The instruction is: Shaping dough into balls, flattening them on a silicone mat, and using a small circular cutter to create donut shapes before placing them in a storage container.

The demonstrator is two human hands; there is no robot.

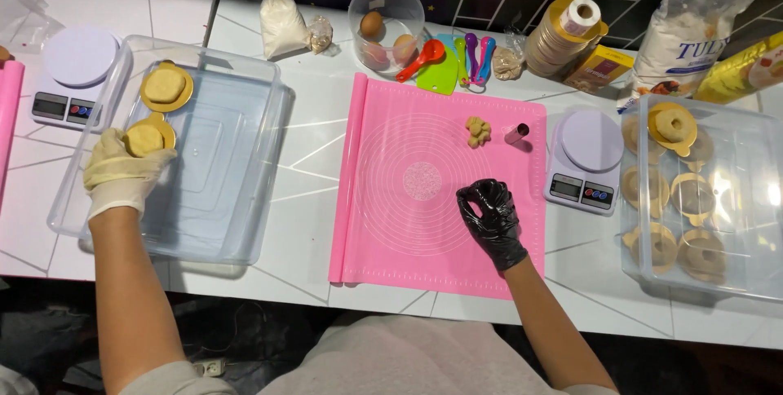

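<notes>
Dough round [145,137] between left-hand fingers [155,160]

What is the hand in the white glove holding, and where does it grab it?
The white-gloved left hand holds a round yellow dough piece on a gold tray, gripping its lower-left edge.

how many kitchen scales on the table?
2. One white scale sits at far left beside the clear tub; the other scale sits right of the pink mat. None looks hidden.
</notes>
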